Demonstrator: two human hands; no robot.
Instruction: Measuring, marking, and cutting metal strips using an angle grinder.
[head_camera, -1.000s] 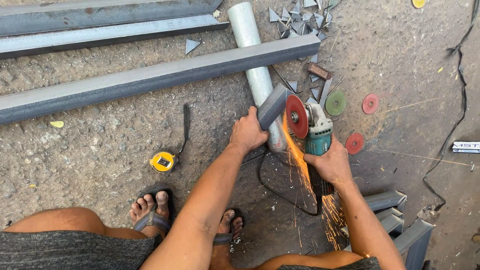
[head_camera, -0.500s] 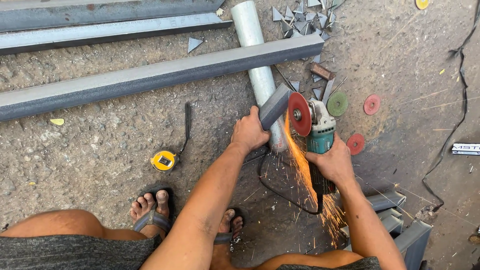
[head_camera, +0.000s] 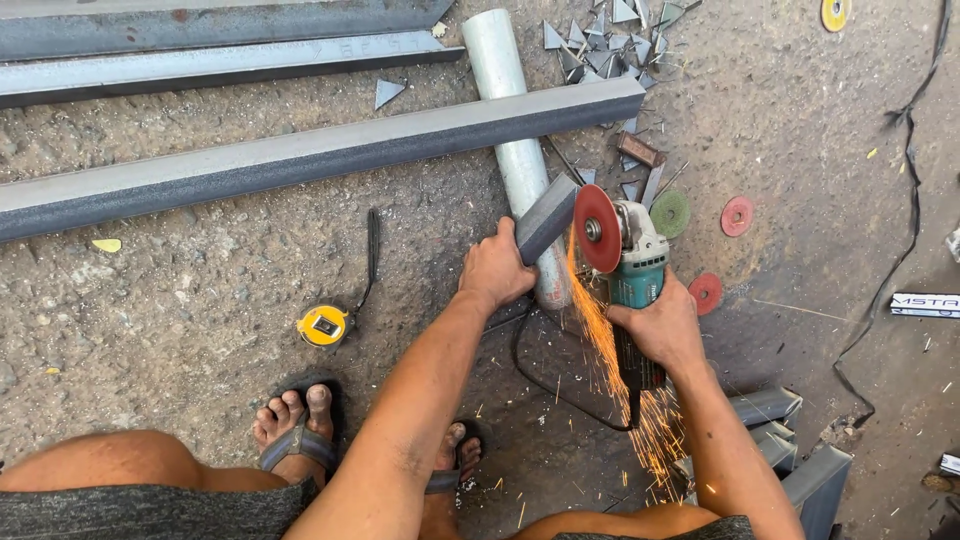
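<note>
Steel offcut (head_camera: 546, 218) clamped in our left hand (head_camera: 495, 270), grinder (head_camera: 628, 262) gripped in our right hand (head_camera: 662, 325), sparks (head_camera: 625, 385) spraying toward six o'clock.

Counts on the floor

Three long steel bars (head_camera: 300, 155), one pale pipe (head_camera: 505, 90), one grinder (head_camera: 630, 270), four loose discs (head_camera: 737, 215), one tape measure (head_camera: 323, 325), two hands (head_camera: 495, 270).

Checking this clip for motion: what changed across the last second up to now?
Little changed. The spark stream off the red disc drifted slightly as the angle grinder shifted a touch. The left hand keeps gripping the short steel piece, the right hand the grinder. Tape measure unmoved.
</note>
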